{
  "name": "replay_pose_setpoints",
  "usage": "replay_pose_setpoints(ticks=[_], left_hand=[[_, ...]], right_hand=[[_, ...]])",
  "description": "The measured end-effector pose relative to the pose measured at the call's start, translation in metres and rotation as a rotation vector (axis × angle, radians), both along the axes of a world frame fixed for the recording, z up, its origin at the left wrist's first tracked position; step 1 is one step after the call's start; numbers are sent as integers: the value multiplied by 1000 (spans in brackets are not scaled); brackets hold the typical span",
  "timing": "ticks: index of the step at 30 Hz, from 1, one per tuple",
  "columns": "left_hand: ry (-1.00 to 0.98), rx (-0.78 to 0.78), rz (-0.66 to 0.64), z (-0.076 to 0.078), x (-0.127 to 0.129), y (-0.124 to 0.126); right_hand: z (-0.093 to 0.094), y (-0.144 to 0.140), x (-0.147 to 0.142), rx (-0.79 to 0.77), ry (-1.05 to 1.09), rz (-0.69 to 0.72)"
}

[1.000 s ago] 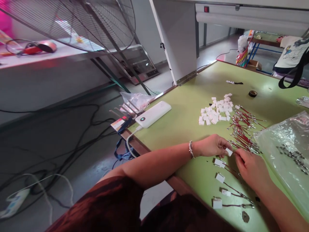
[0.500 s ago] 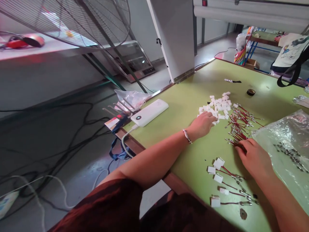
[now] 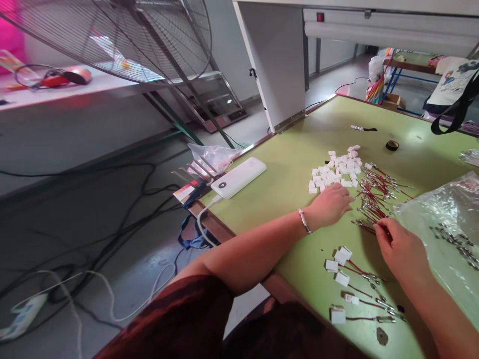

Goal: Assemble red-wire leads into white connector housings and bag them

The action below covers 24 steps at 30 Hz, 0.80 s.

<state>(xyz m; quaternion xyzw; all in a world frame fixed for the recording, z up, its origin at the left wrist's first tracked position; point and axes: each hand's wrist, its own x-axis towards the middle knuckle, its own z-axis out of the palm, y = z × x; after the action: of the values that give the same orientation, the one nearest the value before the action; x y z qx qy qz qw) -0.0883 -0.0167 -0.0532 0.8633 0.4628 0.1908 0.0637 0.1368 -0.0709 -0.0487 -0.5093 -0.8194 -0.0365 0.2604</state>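
My left hand (image 3: 331,204) lies palm down on the green table (image 3: 284,184), just below a pile of small white connectors (image 3: 335,169). Its fingers are curled and hide whatever is under them. My right hand (image 3: 400,247) pinches a red wire at the lower end of a heap of red wires with metal ends (image 3: 374,194). Several finished pieces, white connectors with red wires attached (image 3: 352,279), lie in a row near the table's front edge, between my two arms.
A clear plastic bag of parts (image 3: 441,224) lies at the right. A white power bank (image 3: 238,177) with a cable sits at the table's left corner. A roll of black tape (image 3: 391,145) is farther back. A large fan (image 3: 112,35) stands to the left, with cables on the floor.
My left hand let go of the connector it held near the right hand, reached into the white pile, then drew back a little. My right hand shifted to the wire heap.
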Motion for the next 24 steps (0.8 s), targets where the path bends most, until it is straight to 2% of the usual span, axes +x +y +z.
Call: replay_pose_setpoints(ticks=[3, 7, 10, 12, 14, 16, 18, 19, 21, 24], left_hand=[[160, -6, 14, -1, 7, -5], [181, 25, 33, -1, 3, -7], [18, 2, 57, 2, -2, -7], [-231, -70, 89, 6, -3, -10], [-557, -276, 128, 12, -4, -15], [-865, -607, 158, 18, -2, -21], [-1093, -913, 165, 22, 1, -27], [-1177, -1014, 159, 23, 3, -30], [-1304, -1123, 147, 23, 6, -33], [-1385, -1200, 123, 21, 8, -34]], right_hand=[[2, 0, -2, -167, 150, 13], [4, 0, -3, -302, 281, 22], [6, -2, -3, -269, 277, 6], [9, -5, -4, -222, 246, 8], [12, -8, -6, -177, 215, 19], [14, -11, -7, -150, 200, 48], [14, -14, -9, -156, 217, 80], [14, -15, -10, -171, 231, 95], [14, -16, -11, -211, 258, 122], [13, -18, -13, -261, 269, 148]])
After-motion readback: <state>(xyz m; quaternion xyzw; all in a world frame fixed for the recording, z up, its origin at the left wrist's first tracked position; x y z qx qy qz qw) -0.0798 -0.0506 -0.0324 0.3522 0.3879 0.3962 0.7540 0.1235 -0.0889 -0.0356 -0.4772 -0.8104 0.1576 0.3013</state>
